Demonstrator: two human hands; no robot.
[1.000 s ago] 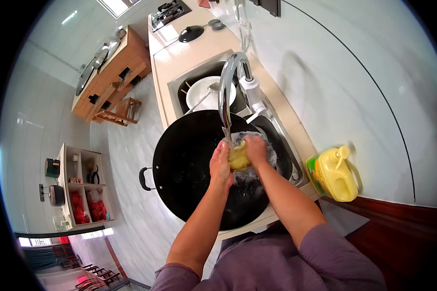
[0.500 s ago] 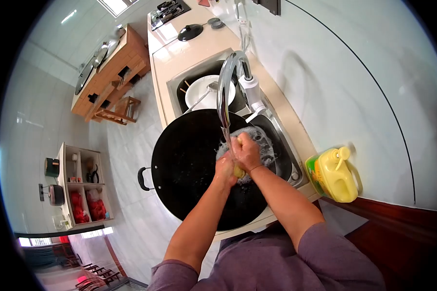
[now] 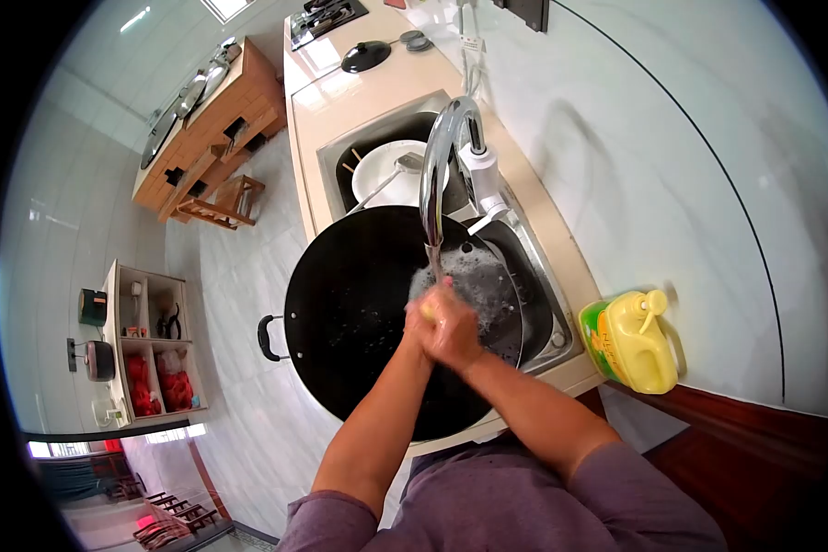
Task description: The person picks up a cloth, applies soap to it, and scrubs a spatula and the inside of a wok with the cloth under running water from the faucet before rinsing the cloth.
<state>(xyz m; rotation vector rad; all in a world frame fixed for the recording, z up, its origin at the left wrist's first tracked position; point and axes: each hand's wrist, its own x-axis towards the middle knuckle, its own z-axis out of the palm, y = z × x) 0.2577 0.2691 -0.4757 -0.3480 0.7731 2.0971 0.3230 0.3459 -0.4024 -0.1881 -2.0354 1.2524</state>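
My left hand [image 3: 417, 322] and my right hand [image 3: 453, 329] are clasped together over a large black wok [image 3: 345, 304]. Between them they squeeze a yellow sponge [image 3: 429, 312], mostly hidden by the fingers. Directly above the hands is the spout of a chrome faucet [image 3: 435, 175], and water runs down onto them. Foamy water [image 3: 478, 285] lies in the wok beyond my right hand. The wok rests tilted over the right-hand sink basin [image 3: 552, 317], its side handle [image 3: 269, 338] pointing left.
The other sink basin [image 3: 340, 152] holds a white bowl [image 3: 386, 179], a spatula [image 3: 408, 164] and chopsticks. A yellow detergent jug [image 3: 639, 345] stands by the wall at right. A black lid [image 3: 366, 56] and a stove [image 3: 327, 20] are farther along the counter.
My hands have pressed closer together around the sponge, and my right hand has come down and left. Less of the sponge shows. The view has shifted slightly.
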